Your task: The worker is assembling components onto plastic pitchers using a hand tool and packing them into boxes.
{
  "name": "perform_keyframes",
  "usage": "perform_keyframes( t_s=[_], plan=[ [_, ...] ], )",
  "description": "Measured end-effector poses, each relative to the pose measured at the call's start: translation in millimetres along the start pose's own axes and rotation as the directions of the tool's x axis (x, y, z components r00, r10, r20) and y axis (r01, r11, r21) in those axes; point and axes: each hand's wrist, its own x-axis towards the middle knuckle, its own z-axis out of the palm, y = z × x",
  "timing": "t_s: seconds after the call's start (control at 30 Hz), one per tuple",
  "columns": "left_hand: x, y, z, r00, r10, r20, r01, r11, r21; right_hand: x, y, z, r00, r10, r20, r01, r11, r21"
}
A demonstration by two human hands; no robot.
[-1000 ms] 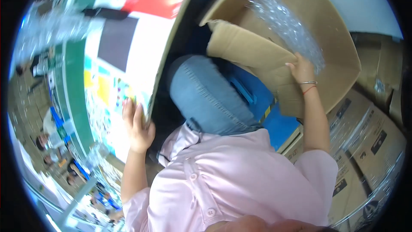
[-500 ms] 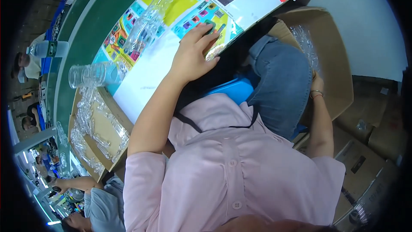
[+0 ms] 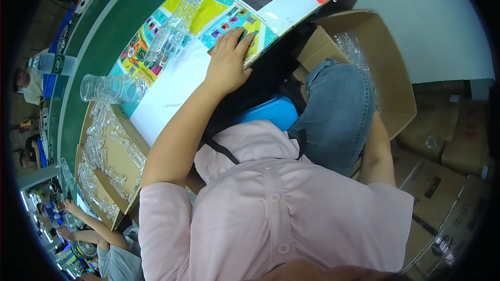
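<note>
My left hand lies on the near edge of the table, fingers stretched out over a colourful printed sheet. A small dark green thing shows in part by its fingertips; its kind I cannot make out. My right forearm reaches down past my bent knee beside an open cardboard box. The knee hides my right hand. Clear plastic pieces lie in that box. Left of my left hand, shaped clear plastic pieces rest on the sheet, and a clear ribbed cylinder lies near the table's left end.
A cardboard tray at the left holds several clear plastic pieces. A water bottle stands on the green surface. A blue plastic thing shows below the table edge. Closed cartons stand at the right. A co-worker sits lower left.
The view has shifted, so most things sit slightly further left. My right hand, partly visible at the box before, is now hidden behind my knee. My left hand remains on the table edge.
</note>
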Motion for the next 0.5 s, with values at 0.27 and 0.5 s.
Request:
perform_keyframes(
  t_s=[0.27, 0.5],
  plan=[
    [0.6, 5.3, -2.5, 1.000, -0.014, 0.023, 0.012, 0.998, 0.064, -43.7, -89.5, -42.6, 0.999, 0.035, 0.004, -0.033, 0.969, -0.243],
    [31.2, 22.9, -11.9, 0.820, 0.389, 0.420, -0.443, 0.896, 0.037, -42.8, -78.1, -37.7, 0.987, 0.162, 0.007, -0.161, 0.973, 0.163]
  ],
)
